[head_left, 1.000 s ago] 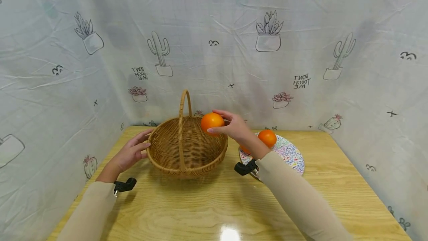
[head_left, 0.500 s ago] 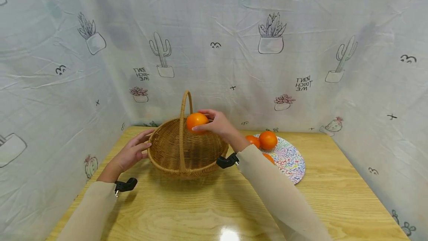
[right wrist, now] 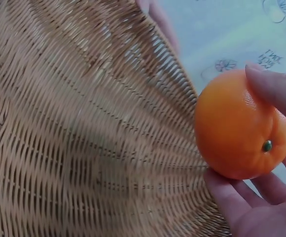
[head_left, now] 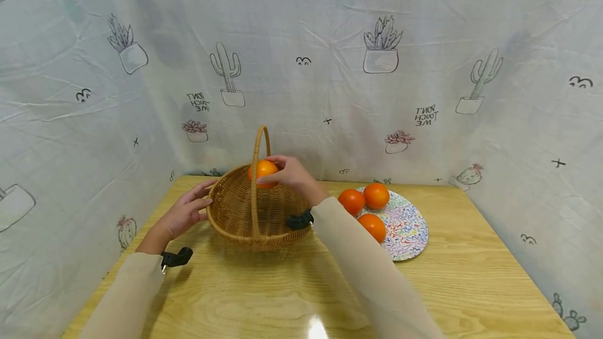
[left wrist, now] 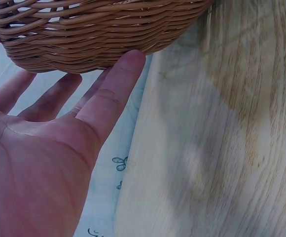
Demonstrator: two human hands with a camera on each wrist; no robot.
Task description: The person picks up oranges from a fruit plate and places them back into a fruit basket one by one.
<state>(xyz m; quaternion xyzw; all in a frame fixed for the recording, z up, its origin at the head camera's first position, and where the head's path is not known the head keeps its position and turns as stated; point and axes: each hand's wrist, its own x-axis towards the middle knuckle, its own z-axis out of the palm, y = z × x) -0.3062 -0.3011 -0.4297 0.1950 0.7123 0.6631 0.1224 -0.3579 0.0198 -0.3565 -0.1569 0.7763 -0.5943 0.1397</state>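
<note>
My right hand [head_left: 293,174] pinches orange [head_left: 268,169] between thumb and fingers, likely so round skin can't roll; orange at mouth of basket [head_left: 231,208], partly behind handle [head_left: 255,200]. My left hand [head_left: 185,214] spread, fingertips touching left rim, probably steadying it. Three more oranges [head_left: 376,195] on patterned plate [head_left: 407,229], right of basket, seemingly within easy reach.

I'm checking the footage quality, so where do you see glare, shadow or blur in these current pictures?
Head view: bright glare on the table near the bottom edge, soft shadow beneath the basket; left wrist view: dimmer, with hazy dark patches on the table; right wrist view: basket weave looks soft, the orange clearer.
</note>
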